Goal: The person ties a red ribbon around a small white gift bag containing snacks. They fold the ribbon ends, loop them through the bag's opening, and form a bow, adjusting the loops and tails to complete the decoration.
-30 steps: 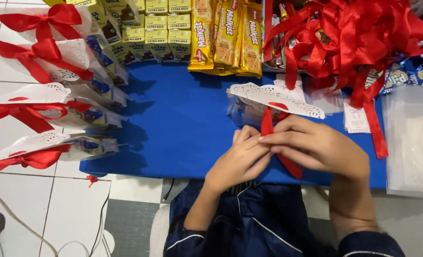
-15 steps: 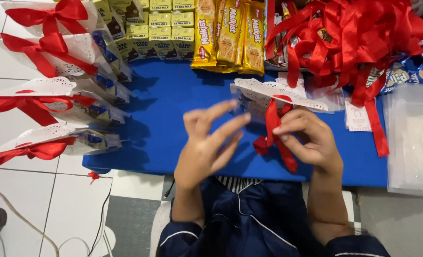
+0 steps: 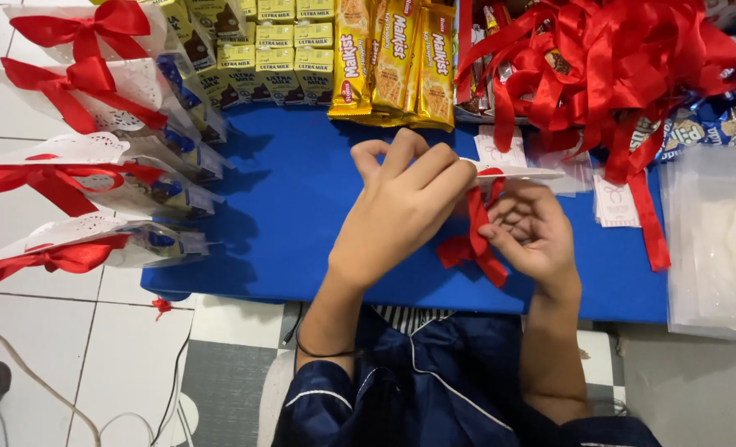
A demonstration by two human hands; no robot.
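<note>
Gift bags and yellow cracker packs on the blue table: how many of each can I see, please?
Gift bags tied with red bows: 4
Gift bag not yet tied: 1
Yellow cracker packs: 3
Total: 8

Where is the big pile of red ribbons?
In the head view, the ribbon pile sits at the top right of the blue table, just right of the yellow packs.
</note>
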